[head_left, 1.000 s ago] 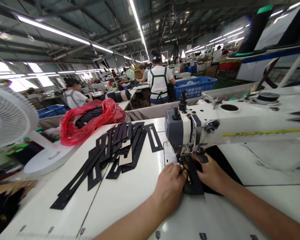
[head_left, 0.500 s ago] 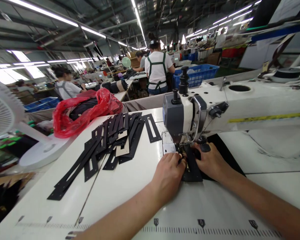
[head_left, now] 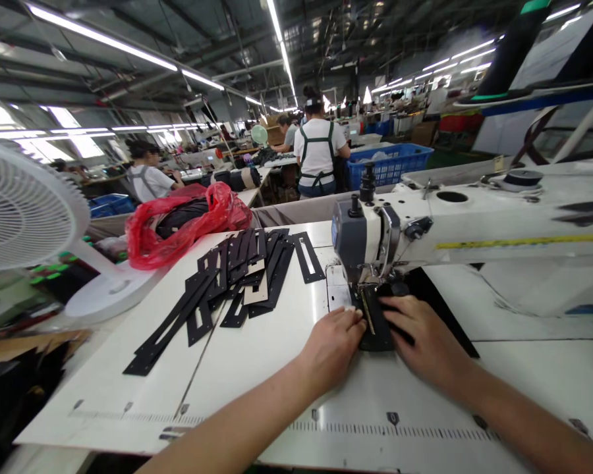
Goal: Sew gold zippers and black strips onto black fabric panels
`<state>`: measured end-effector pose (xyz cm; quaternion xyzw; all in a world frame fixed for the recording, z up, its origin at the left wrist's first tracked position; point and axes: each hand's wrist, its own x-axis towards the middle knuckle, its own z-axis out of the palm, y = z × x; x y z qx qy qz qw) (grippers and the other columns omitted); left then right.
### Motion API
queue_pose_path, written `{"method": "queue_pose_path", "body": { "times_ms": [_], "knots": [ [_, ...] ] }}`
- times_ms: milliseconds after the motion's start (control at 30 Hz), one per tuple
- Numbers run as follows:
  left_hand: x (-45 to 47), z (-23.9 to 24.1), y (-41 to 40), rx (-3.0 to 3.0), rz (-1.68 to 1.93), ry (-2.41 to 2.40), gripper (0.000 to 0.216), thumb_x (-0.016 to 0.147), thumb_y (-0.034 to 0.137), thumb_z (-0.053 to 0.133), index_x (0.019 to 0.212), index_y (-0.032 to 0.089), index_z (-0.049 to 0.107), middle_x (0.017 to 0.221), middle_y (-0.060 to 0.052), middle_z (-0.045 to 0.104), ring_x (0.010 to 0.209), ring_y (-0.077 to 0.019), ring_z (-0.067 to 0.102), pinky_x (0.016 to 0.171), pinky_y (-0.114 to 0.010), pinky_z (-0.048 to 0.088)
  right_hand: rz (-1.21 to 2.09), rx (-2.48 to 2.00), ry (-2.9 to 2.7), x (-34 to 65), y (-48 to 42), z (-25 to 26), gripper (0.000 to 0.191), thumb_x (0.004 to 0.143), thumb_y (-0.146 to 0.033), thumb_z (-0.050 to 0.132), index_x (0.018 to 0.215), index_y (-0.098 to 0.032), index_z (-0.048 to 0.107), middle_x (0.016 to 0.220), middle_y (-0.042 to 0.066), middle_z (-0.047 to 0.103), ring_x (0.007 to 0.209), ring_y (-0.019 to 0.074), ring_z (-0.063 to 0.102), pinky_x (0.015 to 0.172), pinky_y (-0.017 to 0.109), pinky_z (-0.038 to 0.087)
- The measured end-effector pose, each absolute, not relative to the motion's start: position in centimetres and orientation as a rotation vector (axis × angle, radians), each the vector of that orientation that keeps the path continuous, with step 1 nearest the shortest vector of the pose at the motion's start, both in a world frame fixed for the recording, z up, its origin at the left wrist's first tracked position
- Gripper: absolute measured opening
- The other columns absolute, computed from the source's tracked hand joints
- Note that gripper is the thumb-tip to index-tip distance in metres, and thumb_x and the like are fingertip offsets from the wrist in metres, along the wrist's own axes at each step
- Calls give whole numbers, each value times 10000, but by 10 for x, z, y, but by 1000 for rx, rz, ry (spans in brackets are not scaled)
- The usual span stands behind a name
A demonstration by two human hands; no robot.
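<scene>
Under the needle area of a white-and-grey sewing machine lies a black panel with a gold-toothed zipper, its near end toward me. My left hand is closed, its bunched fingertips gripping the panel's left edge. On the other side, my right hand has its fingers stretched out and apart, their tips at the panel's right edge. A larger black sheet extends behind my right hand. The presser foot is partly hidden by the machine head.
Black slotted strips lie heaped left of the machine, one strip apart from them. A white fan and a red plastic bag stand beyond. Ruler marks run along the table's front. A co-worker stands ahead near a blue crate.
My right hand has drawn back from beneath the machine head, and its fingers have straightened. More of the zipper shows. My left hand stays at the panel's left edge. The view has shifted.
</scene>
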<state>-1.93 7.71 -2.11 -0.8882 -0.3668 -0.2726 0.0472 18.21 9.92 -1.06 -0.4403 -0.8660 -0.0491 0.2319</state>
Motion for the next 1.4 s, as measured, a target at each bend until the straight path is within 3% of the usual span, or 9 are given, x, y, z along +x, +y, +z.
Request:
{"method": "queue_pose_path", "body": {
  "times_ms": [167, 867, 1067, 1200, 1400],
  "knots": [
    [-18, -25, 62, -2621, -861, -950, 245, 871, 91, 398, 1010, 73, 599, 1056, -119, 665, 956, -185, 638, 916, -351, 508, -186, -895, -2430, 193, 66, -18, 340, 859, -109, 407, 1113, -167, 625, 1150, 111, 617, 1095, 216, 561, 896, 410, 508],
    [-13, -22, 94, -2559, -877, -984, 211, 899, 109, 406, 863, 103, 614, 815, -79, 657, 785, -170, 646, 761, -321, 558, -184, -959, -2388, 187, 100, -18, 313, 803, -55, 399, 927, -150, 670, 1063, 110, 654, 998, 205, 613, 881, 374, 519],
    [-13, -20, 104, -2590, -842, -1048, 189, 902, 132, 416, 904, 118, 604, 758, -66, 607, 747, -183, 611, 693, -332, 559, -102, -971, -2356, 183, 112, -14, 311, 797, -55, 405, 919, -180, 663, 1037, 87, 661, 977, 189, 613, 874, 329, 516],
    [-14, -23, 108, -2610, -856, -1114, 191, 905, 142, 410, 935, 112, 596, 784, -89, 599, 773, -199, 597, 692, -344, 557, -136, -980, -2334, 182, 119, -11, 283, 813, -82, 387, 852, -168, 654, 976, 100, 670, 942, 199, 622, 814, 319, 530],
    [-15, -31, 113, -2619, -1007, -1070, 176, 899, 133, 425, 902, 116, 600, 837, -102, 614, 842, -202, 607, 777, -334, 551, -88, -977, -2318, 179, 129, -7, 284, 829, -115, 395, 921, -182, 654, 881, 79, 673, 811, 185, 629, 700, 294, 525]
  ]
}}
